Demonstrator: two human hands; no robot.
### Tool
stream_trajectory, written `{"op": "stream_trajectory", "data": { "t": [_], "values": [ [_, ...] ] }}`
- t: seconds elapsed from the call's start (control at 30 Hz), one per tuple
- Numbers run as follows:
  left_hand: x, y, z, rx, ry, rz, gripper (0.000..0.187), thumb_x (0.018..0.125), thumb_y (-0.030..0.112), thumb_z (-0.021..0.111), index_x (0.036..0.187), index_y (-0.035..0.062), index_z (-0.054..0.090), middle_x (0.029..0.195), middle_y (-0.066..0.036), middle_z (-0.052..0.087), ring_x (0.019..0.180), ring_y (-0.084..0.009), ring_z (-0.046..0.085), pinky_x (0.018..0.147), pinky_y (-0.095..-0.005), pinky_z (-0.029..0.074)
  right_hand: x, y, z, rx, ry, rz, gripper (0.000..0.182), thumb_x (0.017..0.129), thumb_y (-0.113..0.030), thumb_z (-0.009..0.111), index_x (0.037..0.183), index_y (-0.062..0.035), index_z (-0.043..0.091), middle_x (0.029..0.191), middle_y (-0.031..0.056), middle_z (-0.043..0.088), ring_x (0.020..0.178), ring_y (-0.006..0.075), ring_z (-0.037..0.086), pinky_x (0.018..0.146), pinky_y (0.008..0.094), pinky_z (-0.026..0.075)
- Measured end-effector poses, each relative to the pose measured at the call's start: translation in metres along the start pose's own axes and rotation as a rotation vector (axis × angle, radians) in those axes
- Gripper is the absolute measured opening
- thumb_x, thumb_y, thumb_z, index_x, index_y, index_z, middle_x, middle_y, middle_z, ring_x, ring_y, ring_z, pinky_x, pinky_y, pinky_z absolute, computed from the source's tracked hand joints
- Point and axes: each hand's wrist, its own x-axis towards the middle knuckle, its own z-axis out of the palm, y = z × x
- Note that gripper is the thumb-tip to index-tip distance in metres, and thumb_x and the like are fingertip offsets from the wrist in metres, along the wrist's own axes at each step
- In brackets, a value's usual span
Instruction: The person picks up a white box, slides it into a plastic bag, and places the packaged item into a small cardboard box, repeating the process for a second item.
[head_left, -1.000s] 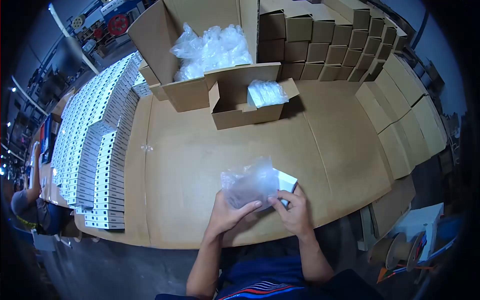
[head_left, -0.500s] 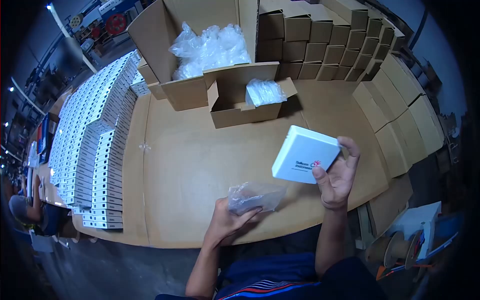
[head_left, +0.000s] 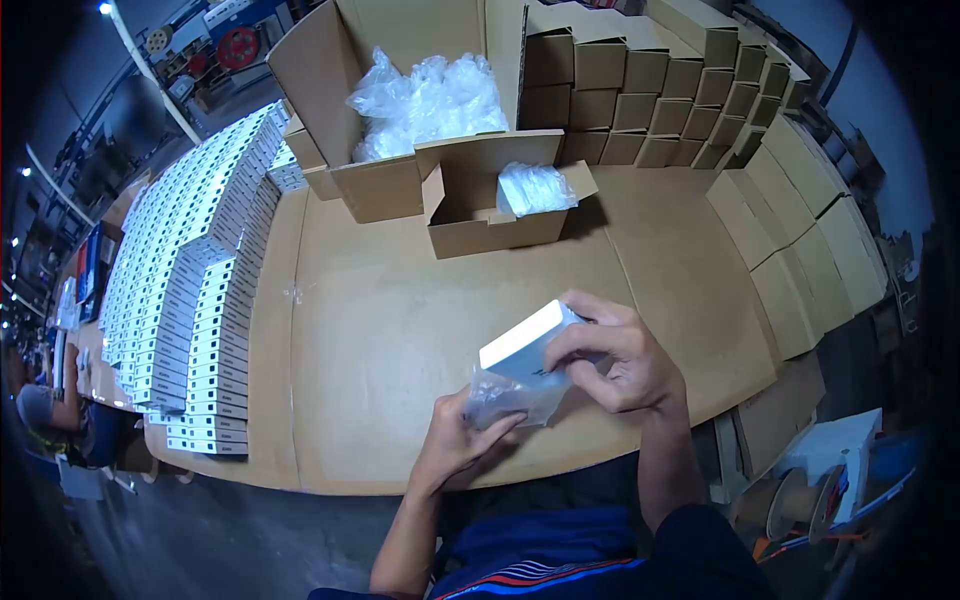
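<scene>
Across the table [head_left: 400, 290] stand brown cartons [head_left: 636, 110], white boxes [head_left: 190, 250] at left and a small open carton [head_left: 495, 238]. Just brought over in the right hand's [head_left: 632, 352] grip, the white case [head_left: 522, 342] now meets the bag [head_left: 508, 402] pinched in the left hand [head_left: 448, 440], joining both; right fingers [head_left: 592, 341] hide part of it, whether it's inside is unclear.

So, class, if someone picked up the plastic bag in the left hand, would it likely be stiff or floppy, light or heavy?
The plastic bag is probably floppy, since its film is creased beside the left hand's thumb. It is likely light, being thin enough to see through. Its shine suggests it may slip against the white box.
</scene>
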Motion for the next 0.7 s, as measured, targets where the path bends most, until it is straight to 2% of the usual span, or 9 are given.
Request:
{"op": "stream_trajectory", "data": {
  "t": [0.1,0.2,0.23,0.33,0.37,0.53,0.67,0.7],
  "values": [
    [0.002,0.002,0.004,-0.026,0.026,0.004,0.038,0.084,0.01,0.084,0.117,-0.0034,0.07,0.1,-0.017,0.078,0.092,-0.0229,0.077,0.083,-0.0361,0.059,0.004,-0.003,0.004,0.055,-0.022,0.089,0.024,0.079,0.009,0.058,0.096,-0.0013,0.071,0.09,0.0141,0.059,0.077,0.0252,0.059,0.068,0.035,0.048],
    [0.003,0.002,0.008,-0.046,0.061,0.0,0.04,0.084,0.011,0.084,0.117,-0.0044,0.069,0.101,-0.018,0.078,0.092,-0.0229,0.076,0.083,-0.0362,0.059,0.008,0.0,0.017,0.071,0.055,0.11,0.02,0.085,0.004,0.056,0.098,0.0002,0.071,0.09,0.0149,0.06,0.08,0.0259,0.061,0.073,0.0372,0.049],
    [0.003,0.001,0.008,-0.05,0.071,-0.003,0.04,0.084,0.012,0.085,0.117,-0.0049,0.069,0.101,-0.018,0.078,0.093,-0.0229,0.076,0.083,-0.0362,0.059,0.009,-0.003,0.017,0.118,0.031,0.158,0.021,0.091,0.0,0.056,0.104,0.0014,0.072,0.093,0.0162,0.062,0.086,0.0267,0.063,0.079,0.0375,0.05],
    [0.002,-0.003,0.008,-0.069,0.073,-0.018,0.041,0.084,0.012,0.085,0.117,-0.0063,0.068,0.101,-0.018,0.078,0.093,-0.0217,0.076,0.084,-0.0354,0.059,0.006,0.011,0.026,0.239,0.08,0.173,0.023,0.096,-0.005,0.055,0.109,0.0016,0.073,0.096,0.0168,0.065,0.09,0.0269,0.065,0.084,0.0358,0.051],
    [0.003,-0.002,0.007,-0.087,0.076,-0.024,0.041,0.084,0.012,0.085,0.117,-0.0063,0.068,0.1,-0.017,0.078,0.092,-0.0212,0.075,0.084,-0.0352,0.059,0.005,0.015,0.027,0.256,0.08,0.201,0.027,0.101,-0.011,0.053,0.113,0.0025,0.073,0.099,0.017,0.067,0.093,0.0262,0.065,0.087,0.0352,0.051],
    [0.002,-0.004,0.004,-0.142,0.064,-0.073,0.043,0.084,0.012,0.085,0.118,-0.007,0.067,0.101,-0.016,0.077,0.093,-0.0201,0.074,0.085,-0.0353,0.059,0.001,0.019,0.032,0.32,0.128,0.254,0.033,0.106,-0.018,0.048,0.119,0.0027,0.071,0.103,0.0156,0.067,0.1,0.0233,0.065,0.092,0.0346,0.05],
    [0.002,-0.008,0.002,-0.236,0.094,-0.066,0.049,0.085,0.012,0.085,0.124,-0.0076,0.063,0.11,-0.016,0.074,0.102,-0.0205,0.071,0.09,-0.0355,0.057,-0.004,0.023,0.038,0.391,0.136,0.321,0.035,0.107,-0.019,0.047,0.123,0.0027,0.07,0.108,0.0156,0.068,0.105,0.0226,0.064,0.096,0.0339,0.049],
    [0.002,-0.007,0.002,-0.281,0.11,-0.058,0.051,0.085,0.012,0.085,0.126,-0.0076,0.061,0.112,-0.015,0.073,0.104,-0.0205,0.071,0.091,-0.0354,0.057,-0.007,0.024,0.037,0.417,0.131,0.354,0.035,0.107,-0.017,0.047,0.124,0.0035,0.069,0.113,0.0154,0.068,0.11,0.0225,0.064,0.099,0.0337,0.048]
  ]
}}
